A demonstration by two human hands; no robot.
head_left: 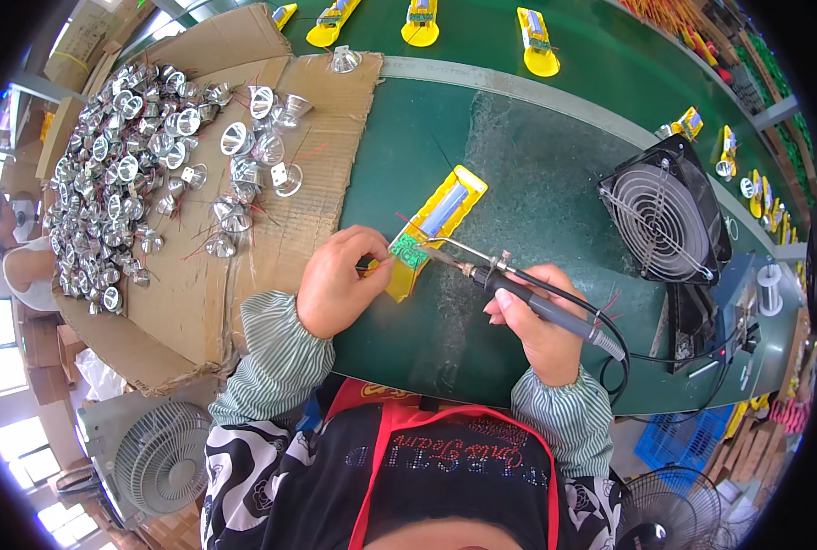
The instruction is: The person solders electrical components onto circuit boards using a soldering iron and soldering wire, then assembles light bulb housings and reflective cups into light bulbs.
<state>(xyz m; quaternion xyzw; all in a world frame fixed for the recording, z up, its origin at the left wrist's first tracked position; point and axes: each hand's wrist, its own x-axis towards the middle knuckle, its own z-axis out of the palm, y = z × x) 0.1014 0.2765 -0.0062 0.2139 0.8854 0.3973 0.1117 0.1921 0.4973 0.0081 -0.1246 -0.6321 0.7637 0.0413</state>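
- Nearest the camera: black top [335, 477] with red straps [368, 481], at the lower edge.
- Centred ahead, tilted on the green bench [541, 188]: 1 yellow casing [400, 286], bearing 1 green circuit board [408, 253] and 1 blue cell [446, 210].
- With the left hand [342, 280], pressing thumb and fingertips together at the board's left edge; too small to tell what is pinched between.
- With the right hand [544, 330], gripping the soldering iron [569, 321] round its handle, tip at the board; cannot tell whether touching.
- Clamped to the iron: a thin metal tube [463, 246], reaching toward the same spot.
- Judging by this, soldering at the board in hand; calling next for a steady left pinch and a brief, exact touch of heat, clear of fingertips and cell.
- Left of the casing: cardboard [321, 174] bearing many silver reflectors [120, 183].
- Right: black fan [660, 220], with a spool [769, 289] beyond.
- Farthest ahead: more yellow casings [538, 46], spaced apart.
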